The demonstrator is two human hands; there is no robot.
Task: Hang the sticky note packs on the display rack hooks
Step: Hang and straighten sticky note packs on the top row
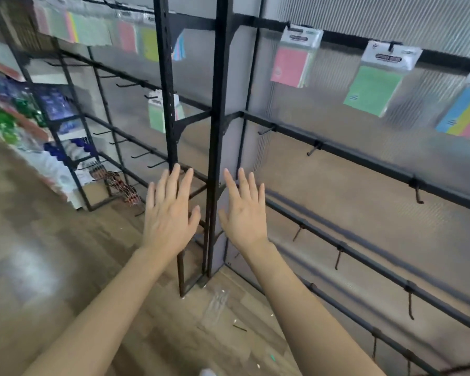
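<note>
**Both hands were empty at the rack, and every pack in sight was on a hook**

At the far left a shelf [52, 109] held blue and green goods, too blurred to name. Next to it, on the left section of the display rack [219, 104], a row of sticky note packs [92, 31] hung along the top rail. A lone pack [158, 115] hung from the second rail, close to the perforated upright. The lower rails there carried only bare hooks [143, 154].

Your left hand [171, 210] was held out in front of that upright, with the fingers straight and spread, gripping nothing. Your right hand [242, 210] was just beside it, on the other side of the corner post, also flat and also holding nothing.

On the right section a pink pack [293, 63], a green pack [375, 88] and a many-coloured pack [464, 115] hung from the top rail, the last one at the right edge. The rails under them had only empty hooks [314, 149]. I could see no loose pack anywhere in the view.

In my judgement these packs are light and thin, with a soft paper pad inside clear film that may slip between the fingers. The white header card looks like the stiffer part. You would do best to pinch a pack there, just beside the hang hole, so the hole stays free for the hook and the pad does not bend.
</note>
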